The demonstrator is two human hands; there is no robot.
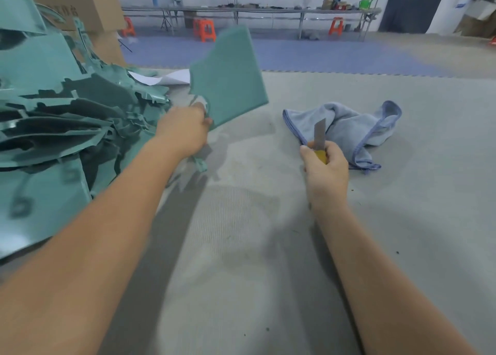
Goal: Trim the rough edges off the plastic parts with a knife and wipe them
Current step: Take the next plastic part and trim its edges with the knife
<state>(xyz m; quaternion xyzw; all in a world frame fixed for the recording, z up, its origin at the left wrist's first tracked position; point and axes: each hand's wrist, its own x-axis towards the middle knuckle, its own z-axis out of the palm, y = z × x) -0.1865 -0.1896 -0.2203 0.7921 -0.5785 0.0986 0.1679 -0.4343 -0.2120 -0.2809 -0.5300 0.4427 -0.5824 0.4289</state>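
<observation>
My left hand [185,131] grips the lower corner of a flat teal plastic part [230,80] and holds it up, tilted, above the grey mat. In my right hand [324,166] is a utility knife [320,139] with a yellow handle, its grey blade pointing up. The knife is apart from the part, to its right. Just behind the knife a crumpled light blue cloth [351,126] lies on the mat. The part looks blurred.
A big heap of teal plastic parts [59,113] fills the left side, with cardboard boxes [88,8] behind it. White paper [163,79] lies by the heap. Far off stand long tables [249,12] and orange stools [205,29]. The grey foam mat [268,233] stretches in front of me.
</observation>
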